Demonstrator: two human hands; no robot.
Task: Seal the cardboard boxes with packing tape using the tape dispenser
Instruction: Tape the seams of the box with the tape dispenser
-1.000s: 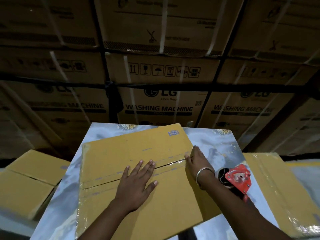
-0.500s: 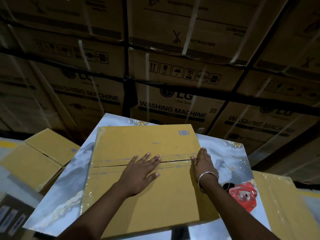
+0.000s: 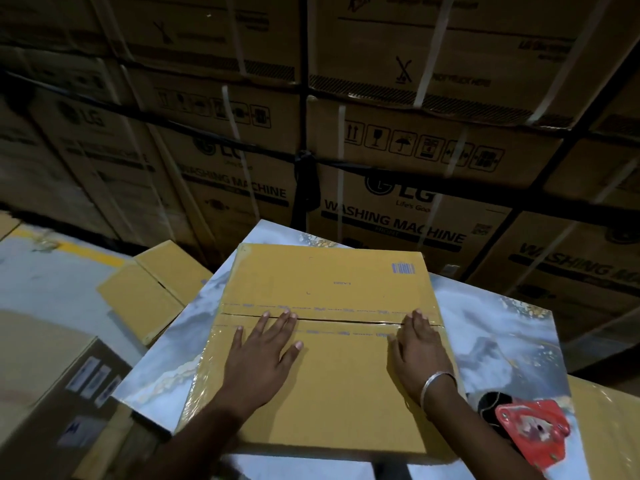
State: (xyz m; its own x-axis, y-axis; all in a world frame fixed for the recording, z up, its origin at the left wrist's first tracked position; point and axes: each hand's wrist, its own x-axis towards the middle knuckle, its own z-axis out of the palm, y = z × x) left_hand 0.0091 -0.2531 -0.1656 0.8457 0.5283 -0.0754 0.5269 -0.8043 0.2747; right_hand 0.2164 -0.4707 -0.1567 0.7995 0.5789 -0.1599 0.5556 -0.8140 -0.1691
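A flat yellow-brown cardboard box (image 3: pixel 325 344) lies on a glossy marble-patterned white and grey table top (image 3: pixel 502 337), its two top flaps meeting in a dark centre seam (image 3: pixel 343 320) that runs from side to side under a strip of clear packing tape. The person's left hand (image 3: pixel 263 358) lies flat on the box near the middle of the seam, fingers straight and slightly spread, fingertips reaching the seam line. The right hand (image 3: pixel 420 351), a silver bangle (image 3: pixel 434 384) on its wrist, presses flat with straight fingers at the box's right edge, where the seam ends. To the right of the box, on the same table top, rests a red metal tape dispenser (image 3: pixel 531 433) with a dark roll, touched by neither hand. To the left of the box and lower down lies another yellow cardboard box (image 3: pixel 152 289). Behind the box rises a wall of large brown strapped cartons (image 3: pixel 398 161) printed "WASHING MACHINE".
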